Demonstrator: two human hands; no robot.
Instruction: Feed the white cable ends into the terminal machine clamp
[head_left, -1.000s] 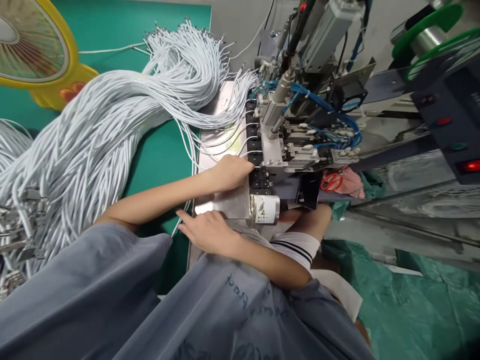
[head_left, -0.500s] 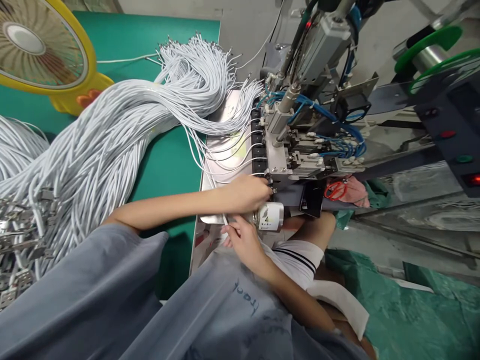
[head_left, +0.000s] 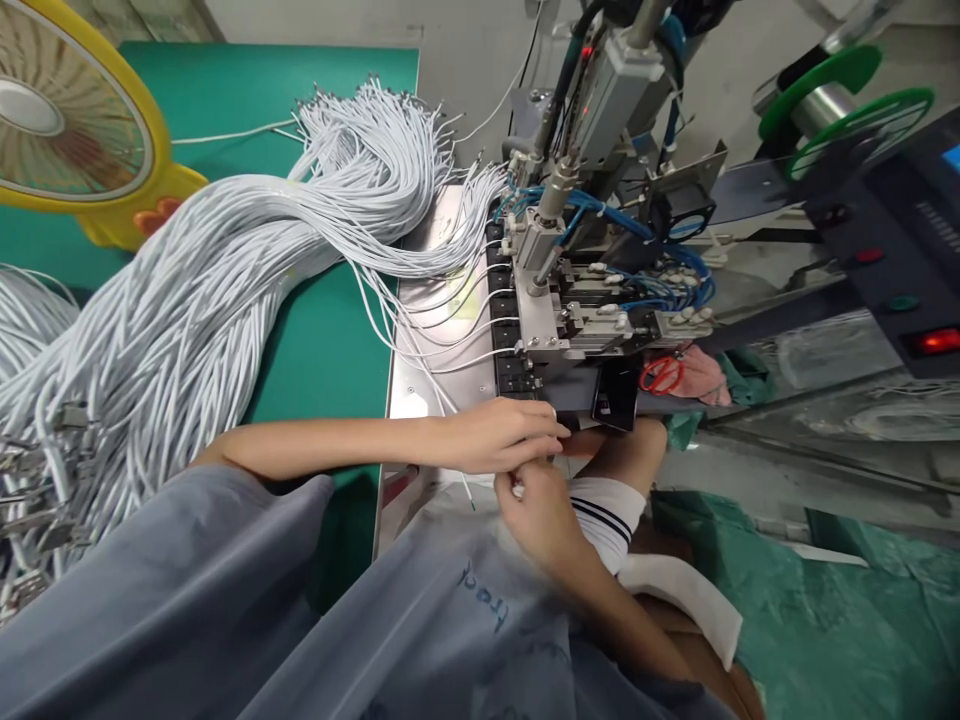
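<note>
White cable [head_left: 468, 490], just below mid-frame, is trailing past the lower edge of the metal plate [head_left: 475, 386]. The left hand [head_left: 510, 437], fingers loosely extended, is overlapping the half-curled right hand [head_left: 540, 512]; I cannot tell whether either is gripping anything. Green tabletop [head_left: 330, 350] is separating plate from cable bundle [head_left: 225, 255] at left; a pneumatic machine [head_left: 541, 318] is lining the plate's right edge.

The green table [head_left: 322, 350] carries 1 yellow fan [head_left: 75, 130] and many white cables [head_left: 247, 230].
</note>
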